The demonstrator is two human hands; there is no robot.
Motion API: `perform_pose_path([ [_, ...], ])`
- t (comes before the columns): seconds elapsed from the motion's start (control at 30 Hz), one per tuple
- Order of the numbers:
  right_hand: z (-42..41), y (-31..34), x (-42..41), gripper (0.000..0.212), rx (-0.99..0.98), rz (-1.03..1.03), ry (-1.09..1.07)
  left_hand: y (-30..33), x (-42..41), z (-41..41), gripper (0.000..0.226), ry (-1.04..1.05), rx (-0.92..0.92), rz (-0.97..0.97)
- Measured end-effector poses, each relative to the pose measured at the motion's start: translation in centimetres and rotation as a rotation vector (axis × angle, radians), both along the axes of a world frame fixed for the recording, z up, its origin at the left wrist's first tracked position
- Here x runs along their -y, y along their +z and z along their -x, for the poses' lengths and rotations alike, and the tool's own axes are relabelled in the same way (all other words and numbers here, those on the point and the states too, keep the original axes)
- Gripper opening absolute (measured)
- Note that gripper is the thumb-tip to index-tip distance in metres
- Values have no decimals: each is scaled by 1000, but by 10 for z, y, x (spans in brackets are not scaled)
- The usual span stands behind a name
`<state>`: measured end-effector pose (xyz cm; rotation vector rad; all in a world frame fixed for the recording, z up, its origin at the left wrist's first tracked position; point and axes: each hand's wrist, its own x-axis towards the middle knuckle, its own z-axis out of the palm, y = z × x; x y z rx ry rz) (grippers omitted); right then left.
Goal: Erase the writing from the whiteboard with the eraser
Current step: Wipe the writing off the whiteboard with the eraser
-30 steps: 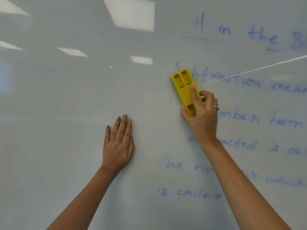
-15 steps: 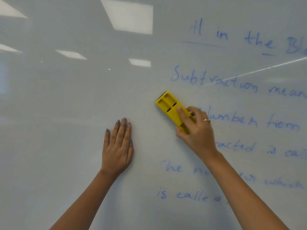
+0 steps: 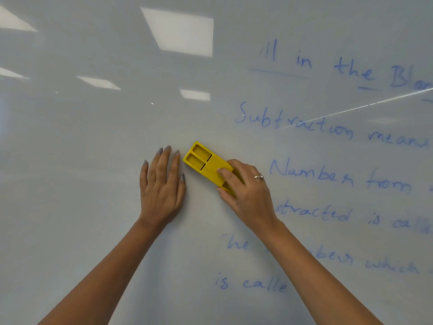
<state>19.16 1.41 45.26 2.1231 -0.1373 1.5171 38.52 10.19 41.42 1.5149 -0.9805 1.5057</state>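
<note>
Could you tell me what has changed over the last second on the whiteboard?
The right hand has swept the eraser down and to the left, from beside the "S" of "Subtraction" to just beside the left hand's fingertips, tilting it further over. It keeps its grip on the eraser. The left hand stays flat on the whiteboard, and the blue writing on the right looks much the same.

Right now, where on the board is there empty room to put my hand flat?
Bare board lies left of the left hand and above both hands under the light reflections. Crowded: right of the eraser and right hand, where the blue writing runs.
</note>
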Motion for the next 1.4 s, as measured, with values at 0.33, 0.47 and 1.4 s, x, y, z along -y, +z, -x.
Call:
perform_pose_path([
  [0.33, 44, 72, 34, 38, 301, -120, -25, 92, 25, 17, 56, 5, 67, -101],
  [0.47, 77, 94, 61, 43, 590, -285, -37, 89, 32, 14, 57, 13, 53, -96],
  [1.4, 38, 111, 43, 48, 639, -300, -1, 88, 29, 17, 57, -37, 54, -85],
])
